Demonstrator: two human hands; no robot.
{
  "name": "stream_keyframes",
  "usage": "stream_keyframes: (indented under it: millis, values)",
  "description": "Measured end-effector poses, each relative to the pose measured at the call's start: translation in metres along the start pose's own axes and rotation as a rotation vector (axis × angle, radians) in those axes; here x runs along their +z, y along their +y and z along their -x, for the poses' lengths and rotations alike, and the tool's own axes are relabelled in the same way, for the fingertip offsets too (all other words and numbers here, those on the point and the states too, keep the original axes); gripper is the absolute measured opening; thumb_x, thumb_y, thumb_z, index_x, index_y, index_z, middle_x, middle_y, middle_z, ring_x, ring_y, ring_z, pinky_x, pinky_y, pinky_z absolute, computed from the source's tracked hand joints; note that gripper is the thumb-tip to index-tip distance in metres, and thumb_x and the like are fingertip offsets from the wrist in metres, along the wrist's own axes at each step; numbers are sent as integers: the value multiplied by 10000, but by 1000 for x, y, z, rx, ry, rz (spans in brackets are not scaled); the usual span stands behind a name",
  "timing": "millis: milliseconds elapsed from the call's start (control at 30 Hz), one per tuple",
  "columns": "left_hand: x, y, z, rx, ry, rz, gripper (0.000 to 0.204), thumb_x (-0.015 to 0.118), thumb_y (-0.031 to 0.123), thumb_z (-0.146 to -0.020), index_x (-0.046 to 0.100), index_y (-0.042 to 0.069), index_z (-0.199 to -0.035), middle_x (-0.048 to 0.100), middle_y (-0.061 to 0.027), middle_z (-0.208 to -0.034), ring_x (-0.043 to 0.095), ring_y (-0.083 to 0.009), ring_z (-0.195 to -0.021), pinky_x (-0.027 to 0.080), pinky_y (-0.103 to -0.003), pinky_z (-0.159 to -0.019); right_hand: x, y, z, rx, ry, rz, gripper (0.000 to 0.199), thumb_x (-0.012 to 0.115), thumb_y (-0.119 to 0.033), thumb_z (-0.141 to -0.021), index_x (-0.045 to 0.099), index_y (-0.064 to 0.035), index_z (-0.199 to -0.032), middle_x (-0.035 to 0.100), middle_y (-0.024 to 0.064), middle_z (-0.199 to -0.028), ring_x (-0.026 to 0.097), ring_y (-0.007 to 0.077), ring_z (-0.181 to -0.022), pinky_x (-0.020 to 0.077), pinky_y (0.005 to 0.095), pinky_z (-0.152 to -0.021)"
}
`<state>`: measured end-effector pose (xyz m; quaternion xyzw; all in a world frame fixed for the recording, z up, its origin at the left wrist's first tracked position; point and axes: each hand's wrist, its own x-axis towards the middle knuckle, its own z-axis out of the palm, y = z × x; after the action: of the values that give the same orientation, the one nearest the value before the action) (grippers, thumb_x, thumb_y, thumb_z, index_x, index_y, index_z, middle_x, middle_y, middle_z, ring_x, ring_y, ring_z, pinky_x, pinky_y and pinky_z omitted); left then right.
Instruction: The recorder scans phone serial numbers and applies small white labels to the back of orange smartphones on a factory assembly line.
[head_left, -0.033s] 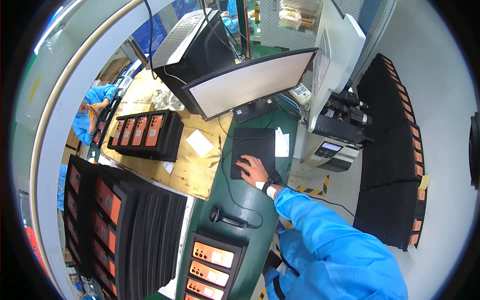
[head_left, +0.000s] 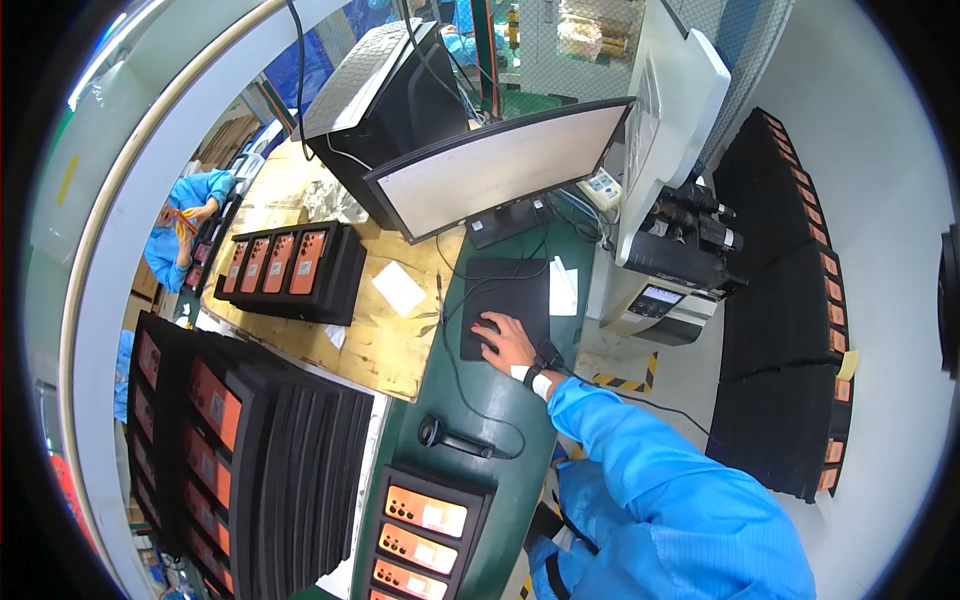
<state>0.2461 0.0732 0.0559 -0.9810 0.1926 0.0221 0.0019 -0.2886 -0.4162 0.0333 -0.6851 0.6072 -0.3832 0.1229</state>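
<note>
My right hand (head_left: pixel 508 341) lies palm down on a black mouse pad (head_left: pixel 508 280), with its fingers curved over a dark computer mouse (head_left: pixel 484 334) that the hand mostly hides. A black band and a white cuff circle the wrist, and a blue sleeve covers the arm. My left hand is out of view. Beyond the pad stands a wide monitor (head_left: pixel 510 165) showing a pale screen. Closer to me, a black handheld scanner (head_left: pixel 455 437) rests on the green mat, its cable curling around. Below it sits a black foam tray (head_left: pixel 475 486) holding several orange phone-like panels (head_left: pixel 428 510).
A tall stack of black foam trays (head_left: pixel 300 470) fills the left front. A smaller tray stack (head_left: pixel 345 270) stands on the wooden board (head_left: pixel 400 350). At right are a label-printer-like machine (head_left: pixel 655 300) and stacked trays (head_left: pixel 770 310). Another person in blue (head_left: pixel 200 190) works at far left.
</note>
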Motion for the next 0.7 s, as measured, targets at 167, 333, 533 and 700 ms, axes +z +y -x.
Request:
stream_keyframes:
  millis: [167, 333, 533, 700]
  values:
    - [2, 4, 0, 3, 99, -25, 565, 571, 327, -1014, 414, 95, -1504, 646, -235, -1264, 690, -379, -1043, 567, -453, -882, 0, -1, 0, 16, 3, 0, 422, 695, -137, -819, 671, -140, -1240, 517, 138, -1379, 475, 347, -1289, 390, 452, -1061]
    - [4, 3, -1, -107, 87, 77, 506, 537, 326, -1030, 431, 181, -1504, 662, -209, -1248, 693, -384, -1027, 573, -479, -856, -1, -3, -1, 17, -9, 8, 422, 694, -133, -817, 668, -137, -1238, 513, 138, -1371, 465, 345, -1295, 383, 451, -1057]
    - [9, 0, -3, -147, 101, 95, 492, 533, 366, -1024, 459, 192, -1478, 679, -201, -1206, 699, -381, -1007, 582, -490, -836, -1, -3, -1, 20, -6, 13, 425, 694, -136, -813, 668, -138, -1237, 513, 136, -1368, 462, 344, -1296, 376, 447, -1060]
    - [11, -5, -1, -49, 161, 102, 511, 569, 391, -1002, 476, 193, -1464, 681, -206, -1195, 703, -368, -997, 587, -485, -828, 0, -4, 0, 85, -57, 36, 424, 692, -133, -811, 668, -134, -1234, 515, 135, -1365, 465, 344, -1292, 380, 452, -1062]
